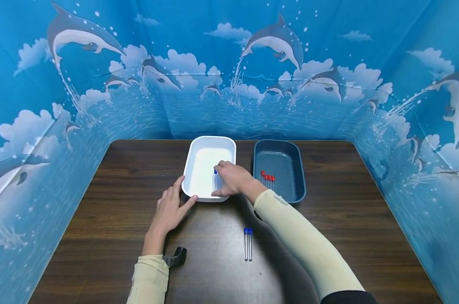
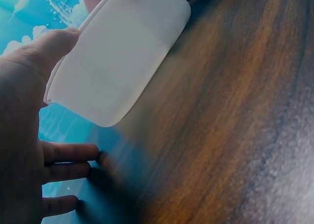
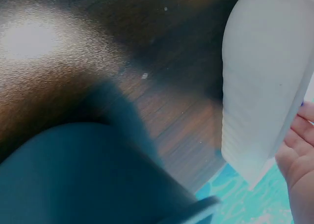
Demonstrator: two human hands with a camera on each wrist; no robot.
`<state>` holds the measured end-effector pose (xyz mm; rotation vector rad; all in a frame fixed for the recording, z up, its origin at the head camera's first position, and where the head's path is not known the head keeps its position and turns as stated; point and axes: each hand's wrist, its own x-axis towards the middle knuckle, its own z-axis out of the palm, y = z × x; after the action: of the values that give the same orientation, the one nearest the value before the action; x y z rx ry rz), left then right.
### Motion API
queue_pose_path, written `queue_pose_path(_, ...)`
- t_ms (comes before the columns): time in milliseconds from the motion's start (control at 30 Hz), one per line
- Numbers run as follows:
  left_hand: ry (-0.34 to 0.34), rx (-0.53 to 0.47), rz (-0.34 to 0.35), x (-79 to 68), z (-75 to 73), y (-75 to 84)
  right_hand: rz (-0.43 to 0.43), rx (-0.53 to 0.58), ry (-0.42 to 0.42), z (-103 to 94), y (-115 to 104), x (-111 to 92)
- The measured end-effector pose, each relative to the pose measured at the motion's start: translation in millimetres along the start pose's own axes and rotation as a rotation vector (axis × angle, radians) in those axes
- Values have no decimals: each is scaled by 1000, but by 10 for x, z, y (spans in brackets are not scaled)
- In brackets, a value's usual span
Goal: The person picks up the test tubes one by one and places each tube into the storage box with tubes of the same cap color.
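A white tray (image 1: 203, 169) stands at the far side of the table. Inside its right part my right hand (image 1: 233, 179) holds a clear test tube with a blue cap (image 1: 215, 177), fingertips at the cap and thumb near the lower end. The palm side is partly hidden, and so may be other tubes. My left hand (image 1: 170, 211) touches the tray's front left corner with thumb and index finger; its other fingers are straight, seen in the left wrist view beside the tray wall (image 2: 117, 57). Two more blue-capped test tubes (image 1: 248, 245) lie side by side on the table nearer me.
A dark blue-grey tray (image 1: 280, 158) stands right of the white one, under my right forearm's far side. Several red-capped test tubes (image 1: 268, 177) lie in it. The wooden table (image 1: 100, 228) ends at a dolphin-print curtain (image 1: 199, 105). A black strap (image 1: 176, 257) is at my left wrist.
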<state>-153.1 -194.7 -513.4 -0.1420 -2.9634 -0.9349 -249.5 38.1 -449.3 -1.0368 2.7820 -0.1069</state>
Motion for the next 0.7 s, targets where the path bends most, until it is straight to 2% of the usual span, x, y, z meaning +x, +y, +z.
queue_pose_path(200, 2, -2, -2, -7, 3, 12, 11, -56, -53, 49, -10, 93)
queue_pose_path(700, 15, 9, -11, -11, 17, 31, 40, -82, -118, 68, -60, 170)
